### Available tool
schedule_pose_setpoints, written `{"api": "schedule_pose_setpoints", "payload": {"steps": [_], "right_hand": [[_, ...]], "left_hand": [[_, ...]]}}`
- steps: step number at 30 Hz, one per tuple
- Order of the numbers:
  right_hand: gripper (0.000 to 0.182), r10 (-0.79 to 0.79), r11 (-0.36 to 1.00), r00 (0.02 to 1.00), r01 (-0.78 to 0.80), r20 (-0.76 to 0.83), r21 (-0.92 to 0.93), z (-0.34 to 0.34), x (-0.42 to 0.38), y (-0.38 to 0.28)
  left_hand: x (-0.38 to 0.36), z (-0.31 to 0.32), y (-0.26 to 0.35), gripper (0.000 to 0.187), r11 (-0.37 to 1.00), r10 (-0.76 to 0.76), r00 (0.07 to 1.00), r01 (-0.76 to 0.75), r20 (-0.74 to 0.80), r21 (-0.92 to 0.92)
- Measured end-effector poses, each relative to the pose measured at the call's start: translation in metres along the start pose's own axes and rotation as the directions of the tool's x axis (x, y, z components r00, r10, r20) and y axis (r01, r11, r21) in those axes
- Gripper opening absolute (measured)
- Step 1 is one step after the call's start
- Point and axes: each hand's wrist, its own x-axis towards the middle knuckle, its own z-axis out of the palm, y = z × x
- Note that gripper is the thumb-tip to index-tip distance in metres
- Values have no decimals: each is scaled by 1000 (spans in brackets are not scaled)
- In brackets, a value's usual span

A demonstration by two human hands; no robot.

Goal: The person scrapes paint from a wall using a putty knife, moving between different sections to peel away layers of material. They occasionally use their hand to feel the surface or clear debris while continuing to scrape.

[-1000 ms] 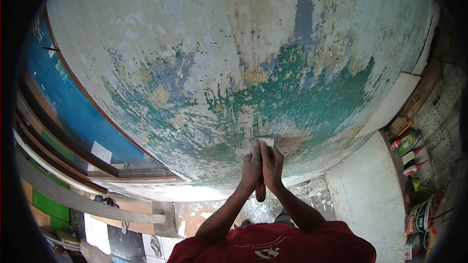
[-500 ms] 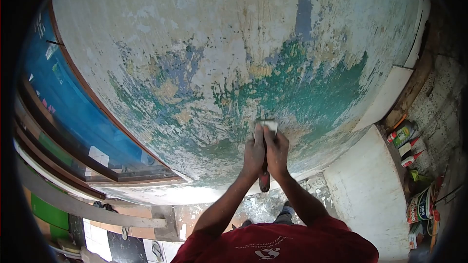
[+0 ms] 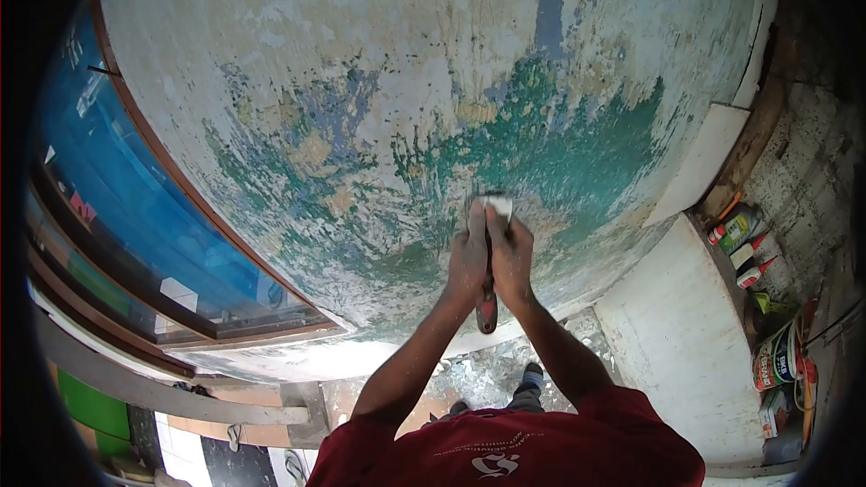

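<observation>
Scraper has slid a bit up the wall this past second, so the blade's now closer to the main green paint. Grip's clamped on it: left hand and right hand together, fingers up by the blade.

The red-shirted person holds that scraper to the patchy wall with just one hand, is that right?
Not quite: the head view shows the red-shirted person holding the scraper to the patchy wall with both hands, not one.

A red-and-dark-handled scraper points its pale metal blade up at the green-patched, scuffed wall
</observation>
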Motion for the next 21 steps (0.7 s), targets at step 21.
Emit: {"api": "schedule_pose_setpoints", "payload": {"steps": [21], "right_hand": [[26,-41,998,999,40,19,57,12,13,-24]], "left_hand": [[-4,6,33,66,985,55,993,-36,106,-171]]}}
